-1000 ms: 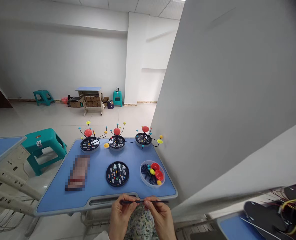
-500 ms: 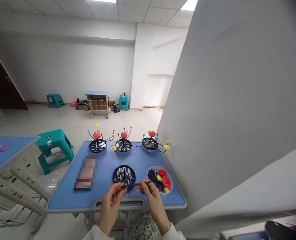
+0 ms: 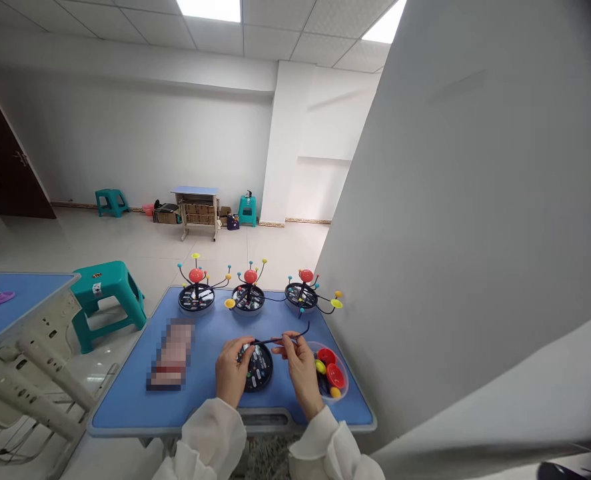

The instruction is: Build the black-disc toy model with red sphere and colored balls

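Observation:
A thin black rod (image 3: 270, 341) with an upturned right end spans the space between my two hands, above a round black base (image 3: 258, 375) printed with small coloured pictures. My left hand (image 3: 232, 372) pinches the rod's left end and covers the base's left side. The short post seen on that base before is hidden behind my fingers. Further along the rod, my right hand (image 3: 300, 375) grips it between thumb and fingers. Just right of that hand sits a clear bowl (image 3: 346, 379) holding red half-balls (image 3: 334, 375), yellow balls (image 3: 335, 393) and dark parts.
Along the table's (image 3: 200, 407) far edge stand three planet models, at left (image 3: 196, 297), middle (image 3: 248, 297) and right (image 3: 301, 295). A blurred-out flat item (image 3: 172, 353) lies at left. Beside the table are a green stool (image 3: 106, 283) and a grey wall (image 3: 455, 253).
Both hands have moved forward and up with the rod, from the table's near edge to over the base. The rod's curved right end now points upward. The view has tilted up slightly.

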A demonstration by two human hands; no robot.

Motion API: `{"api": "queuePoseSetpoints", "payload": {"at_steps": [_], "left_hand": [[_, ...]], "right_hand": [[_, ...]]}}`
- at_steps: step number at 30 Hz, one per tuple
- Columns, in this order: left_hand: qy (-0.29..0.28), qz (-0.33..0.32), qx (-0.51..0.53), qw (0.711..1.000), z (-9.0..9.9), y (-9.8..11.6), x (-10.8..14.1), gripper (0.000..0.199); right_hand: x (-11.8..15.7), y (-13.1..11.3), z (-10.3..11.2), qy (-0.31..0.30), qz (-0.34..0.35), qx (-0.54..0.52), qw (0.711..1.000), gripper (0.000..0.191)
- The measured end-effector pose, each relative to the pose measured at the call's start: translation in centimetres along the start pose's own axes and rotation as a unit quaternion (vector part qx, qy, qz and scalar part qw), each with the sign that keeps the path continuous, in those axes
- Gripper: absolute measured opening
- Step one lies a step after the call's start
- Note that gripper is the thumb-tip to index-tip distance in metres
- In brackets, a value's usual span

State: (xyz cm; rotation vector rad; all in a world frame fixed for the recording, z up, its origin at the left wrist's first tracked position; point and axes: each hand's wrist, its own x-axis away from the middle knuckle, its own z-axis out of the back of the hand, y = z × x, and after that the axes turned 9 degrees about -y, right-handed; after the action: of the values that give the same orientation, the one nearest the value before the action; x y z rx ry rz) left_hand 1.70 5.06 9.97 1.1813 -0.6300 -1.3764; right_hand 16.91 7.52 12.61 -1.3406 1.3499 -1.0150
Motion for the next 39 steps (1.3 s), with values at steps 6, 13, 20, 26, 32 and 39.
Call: {"api": "queuePoseSetpoints", "payload": {"at_steps": [6,13,20,26,32,39], "left_hand": [[-0.018,0.014,-0.016,1.0,-0.1,-0.5,0.2,0.023],[-0.033,0.009,0.003,0.999,0.2,-0.7,0.0,0.026],[-0.012,0.005,0.029,0.999,-0.3,-1.7,-0.2,0.034],[-0.019,-0.01,0.005,1.0,-0.5,-2.4,0.0,0.032],[-0.015,-0.02,-0.08,0.996,-0.2,-3.5,0.8,0.019],[-0.024,-0.036,-0.159,0.986,-0.1,-4.1,1.3,0.02]], "right_hand": [[-1.0,1.2,-0.3,-0.005,-0.025,-0.011,1.0,0.054],[-0.8,2.0,-2.0,-0.034,-0.041,0.003,0.999,0.051],[1.8,3.2,-2.0,0.031,0.174,0.375,0.91,0.016],[1.3,3.2,-0.8,-0.052,0.299,0.629,0.715,0.028],[0.9,3.9,-0.8,-0.132,0.309,0.62,0.709,0.024],[2.0,4.9,-1.6,-0.158,0.278,0.607,0.728,0.025]]}}
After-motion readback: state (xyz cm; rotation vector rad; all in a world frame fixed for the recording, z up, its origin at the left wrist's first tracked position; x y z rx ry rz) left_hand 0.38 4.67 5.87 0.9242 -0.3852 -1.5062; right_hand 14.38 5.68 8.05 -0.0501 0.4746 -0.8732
